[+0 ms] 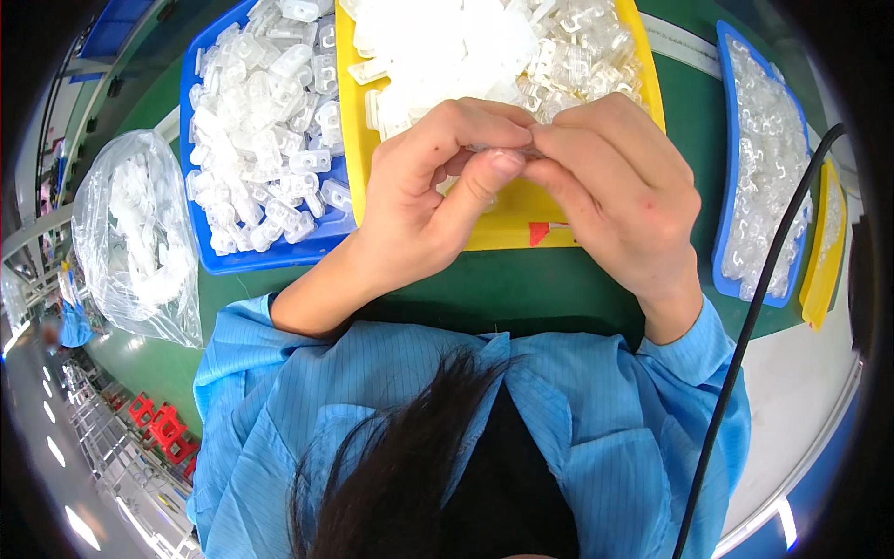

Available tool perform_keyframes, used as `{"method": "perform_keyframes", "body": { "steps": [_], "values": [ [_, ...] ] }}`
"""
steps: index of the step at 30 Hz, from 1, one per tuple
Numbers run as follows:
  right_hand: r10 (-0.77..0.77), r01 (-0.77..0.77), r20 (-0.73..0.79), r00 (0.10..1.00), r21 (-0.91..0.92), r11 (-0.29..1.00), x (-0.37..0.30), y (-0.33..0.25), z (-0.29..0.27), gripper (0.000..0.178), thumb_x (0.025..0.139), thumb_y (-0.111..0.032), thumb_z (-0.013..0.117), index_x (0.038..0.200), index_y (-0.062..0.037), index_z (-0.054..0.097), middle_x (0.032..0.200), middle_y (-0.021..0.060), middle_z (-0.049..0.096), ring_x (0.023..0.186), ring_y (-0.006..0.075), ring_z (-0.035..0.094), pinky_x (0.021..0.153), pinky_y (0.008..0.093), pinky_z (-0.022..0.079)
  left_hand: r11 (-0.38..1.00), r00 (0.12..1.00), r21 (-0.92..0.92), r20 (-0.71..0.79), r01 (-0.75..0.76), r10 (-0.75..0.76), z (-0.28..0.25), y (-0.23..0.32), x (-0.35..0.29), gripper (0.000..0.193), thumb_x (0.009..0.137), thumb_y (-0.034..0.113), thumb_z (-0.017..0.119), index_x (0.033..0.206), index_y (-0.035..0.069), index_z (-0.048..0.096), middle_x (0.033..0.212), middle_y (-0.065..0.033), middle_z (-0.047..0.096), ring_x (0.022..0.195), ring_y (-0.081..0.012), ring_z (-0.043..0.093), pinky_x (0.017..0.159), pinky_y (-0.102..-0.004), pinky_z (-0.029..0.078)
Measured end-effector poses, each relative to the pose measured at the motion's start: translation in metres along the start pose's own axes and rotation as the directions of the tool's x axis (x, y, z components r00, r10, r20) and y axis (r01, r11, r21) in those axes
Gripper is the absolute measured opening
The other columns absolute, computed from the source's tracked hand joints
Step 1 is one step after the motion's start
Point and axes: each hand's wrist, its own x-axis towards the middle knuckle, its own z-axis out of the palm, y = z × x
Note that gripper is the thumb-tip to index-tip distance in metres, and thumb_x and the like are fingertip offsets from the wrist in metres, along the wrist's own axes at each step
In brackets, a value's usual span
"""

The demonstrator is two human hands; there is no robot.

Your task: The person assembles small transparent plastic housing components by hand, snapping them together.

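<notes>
My left hand (436, 177) and my right hand (619, 182) meet fingertip to fingertip above the front of the yellow tray (503, 235). Thumbs and forefingers of both pinch one small clear plastic piece (523, 152), mostly covered by the fingers. Beneath and beyond them, the yellow tray holds a heap of clear plastic parts (582, 61), whose middle is washed out by glare. Left of my left hand stands a blue tray (279, 257) piled with translucent white plastic parts (265, 121).
At the far left is a clear plastic bag (140, 242) of white pieces. On the right, another blue bin (723, 168) with clear hooked parts and a small yellow tray (815, 298) sit by a black cable (759, 303). Red stools (168, 430) stand on the floor lower left.
</notes>
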Motion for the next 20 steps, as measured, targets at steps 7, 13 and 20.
{"method": "perform_keyframes", "body": {
  "steps": [7, 13, 20],
  "values": [
    [-0.061, 0.059, -0.083, 0.995, -0.016, 0.998, 0.001, 0.006, 0.001, 0.022, 0.064, -0.003, 0.076, 0.082, 0.0012, 0.064, 0.076, 0.0097, 0.059, 0.067, 0.023, 0.057, 0.058, 0.028, 0.047, 0.966, 0.996, -0.252, -0.056, 0.051, -0.068, 0.005, 0.002, 0.005, 0.018, 0.091, 0.001, 0.053, 0.108, -0.004, 0.05, 0.106, -0.0129, 0.06, 0.098, -0.0163, 0.059, 0.086, -0.0273, 0.048],
    [0.032, -0.031, -0.064, 0.997, 0.007, 0.999, 0.001, 0.004, 0.002, 0.019, 0.067, -0.002, 0.075, 0.084, -0.0003, 0.065, 0.075, 0.0073, 0.061, 0.064, 0.0154, 0.057, 0.054, 0.0234, 0.044, 0.994, 0.995, -0.041, 0.007, 0.098, -0.098, -0.005, -0.001, 0.004, 0.024, 0.094, 0.01, 0.049, 0.114, -0.002, 0.046, 0.112, -0.0184, 0.058, 0.102, -0.0225, 0.059, 0.088, -0.0368, 0.05],
    [0.424, -0.435, 0.105, 0.899, 0.12, 0.892, 0.001, 0.002, -0.004, 0.013, 0.077, -0.013, 0.071, 0.083, -0.0025, 0.065, 0.071, 0.0045, 0.061, 0.06, 0.0115, 0.054, 0.049, 0.0213, 0.039, 0.954, 0.951, 0.086, 0.095, 0.286, -0.294, -0.014, 0.005, 0.016, 0.037, 0.092, 0.004, 0.05, 0.129, 0.001, 0.044, 0.105, -0.0133, 0.062, 0.095, -0.0155, 0.06, 0.083, -0.0248, 0.048]
  ]
}}
